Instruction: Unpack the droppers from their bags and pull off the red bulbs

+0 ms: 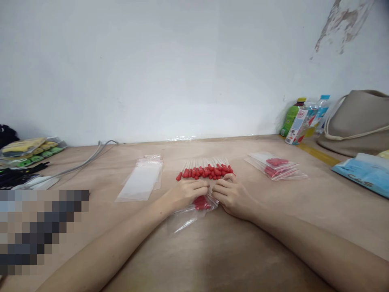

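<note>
My left hand [189,192] and my right hand [232,197] nearly meet at the middle of the table. Both pinch the edge of a clear zip bag [187,215]. Red rubber bulbs [202,203] show inside it; their other ends are hidden. Just beyond my fingers lies a row of glass droppers [206,169], red bulbs toward me and clear stems pointing to the wall. To the left is a stack of flat, clear zip bags [140,180]. On the right, filled zip bags [276,166] with red bulbs in them lie in a loose pile.
Drink bottles [299,121] and a grey drawstring bag [357,121] stand at the back right, with a blue packet [363,174] in front. At left are a grey cable [88,159], packaged yellow-green items [30,150] and black straps [24,172]. A wall [182,73] closes off the back.
</note>
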Demonstrator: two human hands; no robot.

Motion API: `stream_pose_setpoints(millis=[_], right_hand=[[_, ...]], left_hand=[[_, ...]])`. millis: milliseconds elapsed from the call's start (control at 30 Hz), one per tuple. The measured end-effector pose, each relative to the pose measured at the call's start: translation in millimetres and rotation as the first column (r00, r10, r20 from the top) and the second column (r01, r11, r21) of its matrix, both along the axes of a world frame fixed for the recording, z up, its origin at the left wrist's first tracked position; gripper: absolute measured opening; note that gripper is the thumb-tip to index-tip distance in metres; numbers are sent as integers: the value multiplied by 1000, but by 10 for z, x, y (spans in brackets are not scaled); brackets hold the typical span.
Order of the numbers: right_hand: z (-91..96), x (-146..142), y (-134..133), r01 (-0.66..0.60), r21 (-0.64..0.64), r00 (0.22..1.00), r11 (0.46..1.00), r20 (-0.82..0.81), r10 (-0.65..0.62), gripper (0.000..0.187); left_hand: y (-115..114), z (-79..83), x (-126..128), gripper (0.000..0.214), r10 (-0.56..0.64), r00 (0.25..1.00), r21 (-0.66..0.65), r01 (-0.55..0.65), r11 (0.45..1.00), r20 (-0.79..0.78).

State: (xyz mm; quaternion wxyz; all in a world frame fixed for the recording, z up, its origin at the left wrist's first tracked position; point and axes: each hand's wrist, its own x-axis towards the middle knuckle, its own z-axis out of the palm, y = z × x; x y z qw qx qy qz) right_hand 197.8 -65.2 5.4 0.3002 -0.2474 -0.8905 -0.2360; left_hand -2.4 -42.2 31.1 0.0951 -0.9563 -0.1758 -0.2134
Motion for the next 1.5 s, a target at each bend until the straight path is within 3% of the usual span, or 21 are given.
stream_pose_setpoints(millis=[100, 233, 300, 367, 500, 633, 733, 867, 1100, 1300, 1500], right_hand=[[8, 25, 0, -32, -67, 999, 997, 11, 32, 19], [35, 52, -30, -101, -264, 995, 959, -18, 100, 10], [70, 70, -59, -112, -393, 993, 913, -65, 95, 10], [105, 82, -81, -123, -527, 989, 841, -136, 59, 21], [99, 59, -55, -100, -683, 959, 723, -261, -113, 24], [12, 18, 23, -97, -703, 947, 704, -282, -151, 20], [-9, 9, 54, -78, -713, 960, 696, -243, -141, 20], [26, 3, 50, -19, -732, 970, 681, -179, -166, 20], [64, 14, 6, -40, -784, 960, 619, -201, -193, 23], [99, -18, -35, -79, -821, 957, 566, -221, -187, 42], [109, -51, -35, -94, -789, 971, 607, -208, -120, 42]], left_hand=[[23, 38, -62, 22, -8, 1000, 43, 9, 999, -6], [44, 55, -108, 20, -23, 995, 147, 9, 989, 95], [32, 70, -109, 20, -36, 995, 199, 18, 980, 88], [15, 84, -101, 20, -49, 997, 233, 36, 972, 52], [-8, 82, -70, 23, -33, 998, 182, 23, 983, 56], [-102, 99, -83, 22, 99, 982, -69, -88, 994, 164], [-244, 106, -170, 30, 196, 974, -296, -155, 943, 114], [-380, 12, -300, 53, 247, 969, -464, -218, 858, 2], [-339, -97, -299, 49, 300, 952, -553, -216, 805, 64], [-283, -147, -312, 44, 316, 934, -577, -168, 799, 165], [-300, -116, -290, 35, 280, 941, -542, -137, 829, 191]])
